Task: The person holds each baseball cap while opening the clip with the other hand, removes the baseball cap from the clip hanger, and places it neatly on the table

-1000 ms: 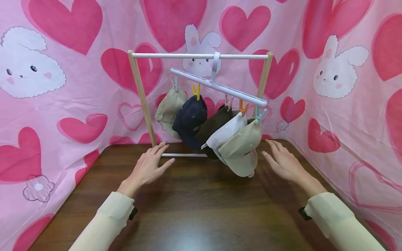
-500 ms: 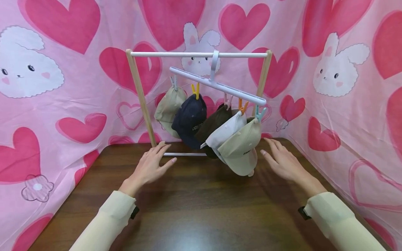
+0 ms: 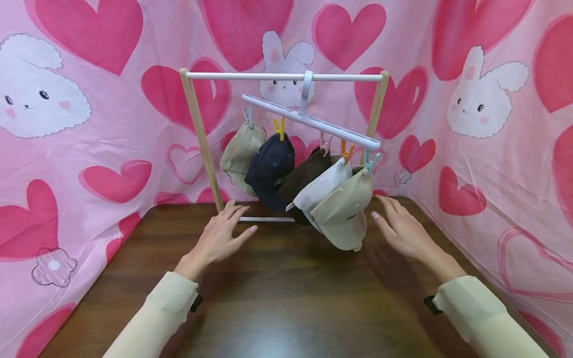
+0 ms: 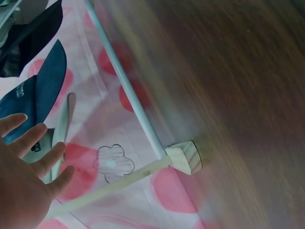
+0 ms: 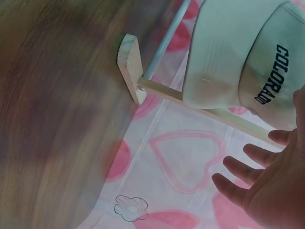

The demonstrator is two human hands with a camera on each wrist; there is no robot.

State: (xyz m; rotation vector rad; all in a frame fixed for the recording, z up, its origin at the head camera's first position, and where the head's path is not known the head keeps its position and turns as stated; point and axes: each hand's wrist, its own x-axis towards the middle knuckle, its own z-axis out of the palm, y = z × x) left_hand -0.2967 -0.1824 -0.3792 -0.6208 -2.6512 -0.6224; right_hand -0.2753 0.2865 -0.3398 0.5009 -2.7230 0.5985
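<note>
My left hand (image 3: 218, 236) hovers with spread fingers near the left foot of a small rack, holding nothing. My right hand (image 3: 405, 231), also spread and holding nothing, is to the right of the nearest beige cap (image 3: 346, 206). A white hanger (image 3: 309, 119) hooks over the rack's top rail (image 3: 241, 76) and tilts down to the right. Clothespins clip several caps to it: a beige cap (image 3: 241, 151), a navy cap (image 3: 272, 166), a dark brown cap (image 3: 309, 174), a white cap (image 3: 323, 188) and that nearest beige one, which reads COLORADO in the right wrist view.
The rack has wooden side posts (image 3: 201, 134) and a white lower bar (image 3: 268, 219). It stands towards the back of a dark wooden table (image 3: 286, 298). A pink curtain (image 3: 112, 99) with hearts and rabbits encloses the back and sides.
My left hand has shifted slightly to the right. The right hand, the hanger and the caps stay practically where they were.
</note>
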